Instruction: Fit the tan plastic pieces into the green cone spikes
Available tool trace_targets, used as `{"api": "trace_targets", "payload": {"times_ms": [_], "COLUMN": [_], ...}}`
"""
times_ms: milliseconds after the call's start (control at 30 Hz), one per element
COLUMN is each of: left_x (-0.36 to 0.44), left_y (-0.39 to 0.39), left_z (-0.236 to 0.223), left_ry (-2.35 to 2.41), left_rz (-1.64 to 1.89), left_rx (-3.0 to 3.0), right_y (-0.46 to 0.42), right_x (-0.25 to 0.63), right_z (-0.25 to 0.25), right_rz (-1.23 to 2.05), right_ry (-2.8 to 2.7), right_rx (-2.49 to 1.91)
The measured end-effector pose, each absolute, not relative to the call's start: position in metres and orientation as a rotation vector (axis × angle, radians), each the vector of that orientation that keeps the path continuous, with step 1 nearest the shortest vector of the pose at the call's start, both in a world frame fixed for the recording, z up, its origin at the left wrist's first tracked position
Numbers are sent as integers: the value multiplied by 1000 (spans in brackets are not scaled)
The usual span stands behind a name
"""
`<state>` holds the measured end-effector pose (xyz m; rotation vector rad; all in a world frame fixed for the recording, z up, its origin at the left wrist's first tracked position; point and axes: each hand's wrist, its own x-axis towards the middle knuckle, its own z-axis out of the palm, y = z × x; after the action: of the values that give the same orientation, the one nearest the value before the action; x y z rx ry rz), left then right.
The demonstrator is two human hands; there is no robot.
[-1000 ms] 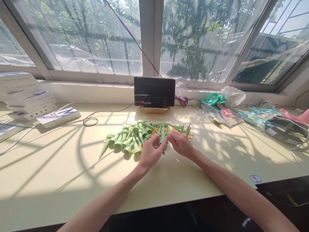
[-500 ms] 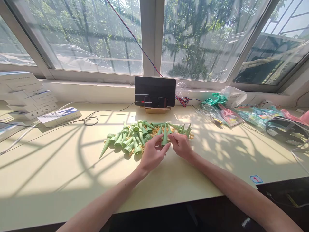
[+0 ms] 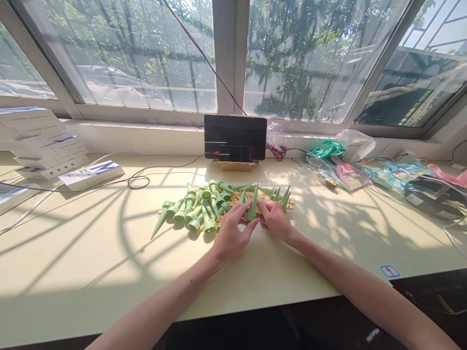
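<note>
My left hand (image 3: 232, 232) grips a green plastic cone-shaped spike (image 3: 253, 205) near its wide lower end, point upward. Close against its right side, my right hand (image 3: 274, 219) is closed in a pinch; whatever lies between its fingertips is hidden. Beyond and left of my hands spreads a pile of similar green spikes (image 3: 207, 206), some lying and some upright. Small tan pieces (image 3: 236, 198) are scattered among them. A few more spikes (image 3: 285, 197) stand just past my right hand.
A black tablet (image 3: 235, 129) and a phone (image 3: 236, 153) lean on a cardboard stand (image 3: 235, 166) at the back. White boxes (image 3: 47, 141) are stacked at left, near a dark cable (image 3: 140, 182). Plastic bags (image 3: 348, 172) and a black case (image 3: 434, 197) lie at right.
The spike between my hands has shifted slightly to the right and tilted, its tip now leaning right. Both hands stay close together in nearly the same place.
</note>
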<state>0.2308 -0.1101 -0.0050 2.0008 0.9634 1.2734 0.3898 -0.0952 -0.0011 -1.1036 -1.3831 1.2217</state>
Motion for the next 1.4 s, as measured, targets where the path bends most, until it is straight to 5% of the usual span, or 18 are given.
{"api": "trace_targets", "payload": {"times_ms": [433,700,933,1200,1400], "left_x": [232,232,232,231,232], "left_y": [-108,-111,-108,-110,-109], "left_z": [-9,-5,-8,-4,-6], "left_ry": [1021,963,1023,970,1032], "left_rz": [1199,1229,1141,1199,1144], "left_rx": [1843,1941,1801,1931,1834], "right_y": [-94,-95,-95,-96,-95], "right_x": [392,389,390,387,389], "right_z": [-9,-7,-11,-7,-11], "right_rz": [936,1331,1044,1339,1040], "right_ry": [-1503,-1285,-1428,-1246,-1425], "right_rx": [-1209,-1107,-1198,-1136,-1202]}}
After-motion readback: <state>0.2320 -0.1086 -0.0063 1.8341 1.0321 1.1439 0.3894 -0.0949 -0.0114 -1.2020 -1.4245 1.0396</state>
